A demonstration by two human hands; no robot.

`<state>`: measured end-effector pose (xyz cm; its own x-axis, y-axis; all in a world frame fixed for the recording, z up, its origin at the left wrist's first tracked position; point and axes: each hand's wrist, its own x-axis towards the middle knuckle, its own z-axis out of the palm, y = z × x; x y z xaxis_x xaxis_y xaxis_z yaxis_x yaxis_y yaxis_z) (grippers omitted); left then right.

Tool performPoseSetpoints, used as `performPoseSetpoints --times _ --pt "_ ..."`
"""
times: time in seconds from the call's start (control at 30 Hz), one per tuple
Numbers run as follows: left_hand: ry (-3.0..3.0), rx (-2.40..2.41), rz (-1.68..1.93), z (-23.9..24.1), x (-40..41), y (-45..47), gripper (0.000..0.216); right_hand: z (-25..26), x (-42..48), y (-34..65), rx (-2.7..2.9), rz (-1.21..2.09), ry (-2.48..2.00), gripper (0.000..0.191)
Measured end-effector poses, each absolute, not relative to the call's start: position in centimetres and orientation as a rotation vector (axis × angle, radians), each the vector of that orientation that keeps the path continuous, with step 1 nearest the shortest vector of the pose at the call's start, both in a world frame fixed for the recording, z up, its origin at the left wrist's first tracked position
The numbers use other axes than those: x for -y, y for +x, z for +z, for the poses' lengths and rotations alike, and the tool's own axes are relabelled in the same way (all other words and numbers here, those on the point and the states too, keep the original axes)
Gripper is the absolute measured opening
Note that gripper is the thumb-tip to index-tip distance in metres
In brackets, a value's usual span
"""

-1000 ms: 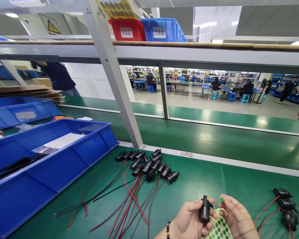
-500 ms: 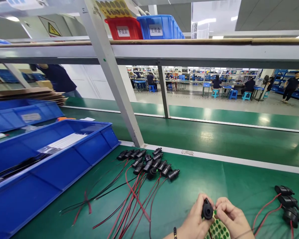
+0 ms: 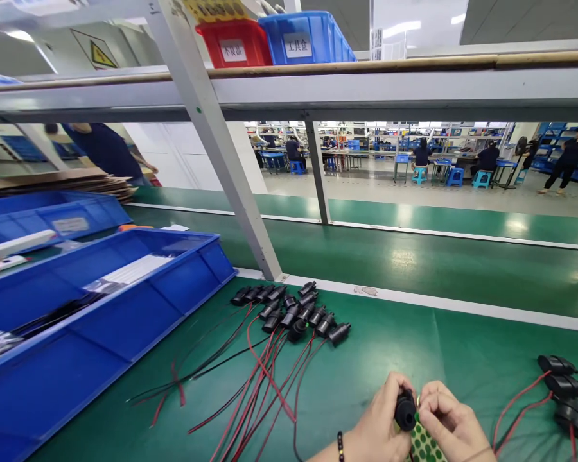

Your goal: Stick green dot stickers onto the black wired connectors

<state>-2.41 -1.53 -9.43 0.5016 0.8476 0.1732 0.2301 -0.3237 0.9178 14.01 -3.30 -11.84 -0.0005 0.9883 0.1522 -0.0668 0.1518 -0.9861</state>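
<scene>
On the far left of the green counter (image 3: 462, 359), a large blue bin (image 3: 125, 308) is seen, with flat white packets and dark parts inside. Just to its right, a cluster of black sockets (image 3: 293, 311) is laid out in rows, and their red and black wires (image 3: 250, 391) are fanned toward the near edge. Near the bottom edge, right of centre, one black socket (image 3: 405, 410) is gripped in the left hand (image 3: 383, 423), its round open end turned toward the camera. The right hand (image 3: 450, 423) is pinched closed against the socket's side, where a small green dot is seen. A sheet of green dot stickers (image 3: 424, 446) is seen below both hands. At the far right, three more finished sockets (image 3: 563, 391) are stacked together with red leads.
</scene>
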Motion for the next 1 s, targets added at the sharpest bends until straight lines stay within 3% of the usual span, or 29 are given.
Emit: performPoseSetpoints --times 0.37,0.77,1.0 --pt "1.893 -0.891 0.891 -10.2 1.5 -2.5 0.037 -12.1 3.6 13.5 1.176 1.121 -1.044 0.031" --pt "1.971 -0.796 1.01 -11.3 1.1 -2.5 0.043 -12.0 4.2 13.2 1.375 0.775 -1.08 0.024" --pt "2.028 -0.732 1.119 -12.4 0.7 -2.4 0.056 -12.4 4.1 13.6 1.316 0.973 -1.039 0.029"
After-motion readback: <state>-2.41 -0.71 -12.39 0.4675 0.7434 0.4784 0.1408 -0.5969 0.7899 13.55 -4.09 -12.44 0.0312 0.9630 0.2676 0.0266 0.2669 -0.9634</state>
